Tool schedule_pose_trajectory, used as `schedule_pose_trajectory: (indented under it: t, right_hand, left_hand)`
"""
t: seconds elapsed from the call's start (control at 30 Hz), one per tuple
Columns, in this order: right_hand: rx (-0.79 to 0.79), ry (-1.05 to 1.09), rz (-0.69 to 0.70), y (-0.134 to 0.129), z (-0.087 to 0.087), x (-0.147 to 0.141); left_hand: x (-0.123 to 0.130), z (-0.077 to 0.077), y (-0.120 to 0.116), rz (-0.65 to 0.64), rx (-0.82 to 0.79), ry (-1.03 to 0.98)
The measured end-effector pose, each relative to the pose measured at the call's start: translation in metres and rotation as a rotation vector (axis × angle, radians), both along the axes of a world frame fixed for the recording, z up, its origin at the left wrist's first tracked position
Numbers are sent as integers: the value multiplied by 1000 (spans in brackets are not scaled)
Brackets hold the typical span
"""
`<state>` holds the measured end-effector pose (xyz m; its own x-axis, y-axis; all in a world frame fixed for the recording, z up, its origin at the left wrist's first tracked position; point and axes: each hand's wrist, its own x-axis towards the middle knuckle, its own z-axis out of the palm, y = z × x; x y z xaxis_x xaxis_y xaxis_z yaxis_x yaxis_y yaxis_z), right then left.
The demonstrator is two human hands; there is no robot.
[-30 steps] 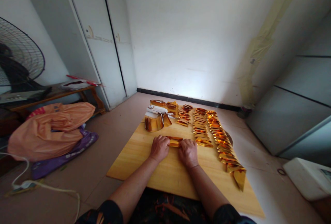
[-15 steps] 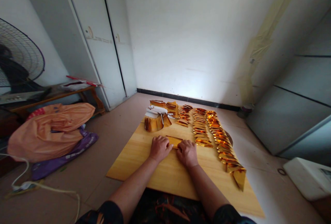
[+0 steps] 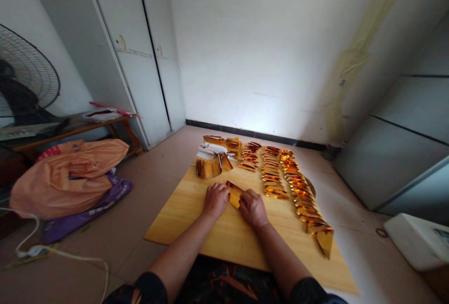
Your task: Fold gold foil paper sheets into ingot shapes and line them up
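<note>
Resting over a pale yellow rectangular wooden board (image 3: 182, 215), both bare hands have their fingers curled closely inward. The right hand (image 3: 253, 206) grips the right end of a shiny gold strip of foil paper (image 3: 235, 195); the left hand (image 3: 216, 199) pinches its left edge. The strip lies between the two sets of fingers, slanting down to the right, its middle uncovered; whether it touches the board I cannot tell. Beyond and to the right run rows of folded gold foil pieces (image 3: 275, 173). Farther off, left of these rows, a curved stack of gold foil sheets (image 3: 209, 168) stands beside a crumpled white wrapper (image 3: 213, 148)
</note>
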<state>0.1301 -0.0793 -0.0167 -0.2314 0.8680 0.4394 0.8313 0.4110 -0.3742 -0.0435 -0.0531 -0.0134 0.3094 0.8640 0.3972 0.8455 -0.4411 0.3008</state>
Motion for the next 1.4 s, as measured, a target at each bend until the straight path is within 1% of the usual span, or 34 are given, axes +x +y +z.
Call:
schedule_pose_trajectory:
  t: [0.17, 0.27, 0.47, 0.53, 0.6, 0.67, 0.7, 0.83, 0.93, 1.2, 1.27, 1.4]
  right_hand:
    - [28, -27, -64, 2, -5, 2]
    - [31, -57, -127, 2, -5, 1]
    - [22, -63, -180, -1, 2, -1]
    - [44, -70, -151, -5, 6, 0]
    - [59, -95, -72, -9, 9, 1]
    - [48, -119, -10, -12, 9, 3]
    - [35, -123, -4, -13, 8, 4]
    - [-1, -109, -45, -10, 1, 7]
    - [-14, -105, -52, -6, -1, 9]
    - [-164, -90, -21, 5, 5, 20]
    - [-165, -88, -26, 7, 5, 20]
    - [-112, -136, -46, 7, 3, 19]
  left_hand:
    - [0, 0, 0, -1, 5, -17]
    - [0, 1, -1, -1, 6, -14]
    - [0, 1, -2, -1, 10, -15]
    - [1, 1, -2, 3, 15, 7]
    - [2, 1, -3, 2, 24, 35]
    - [3, 2, -4, -13, 34, 52]
    - [3, 2, -5, -23, 39, 54]
    - [2, 3, -7, -59, 39, 48]
    - [1, 4, -7, -67, 5, 40]
    - [-2, 4, -1, -50, -117, 67]
    - [-2, 5, -1, -55, -123, 70]
    - [-2, 5, -3, -73, -118, 54]
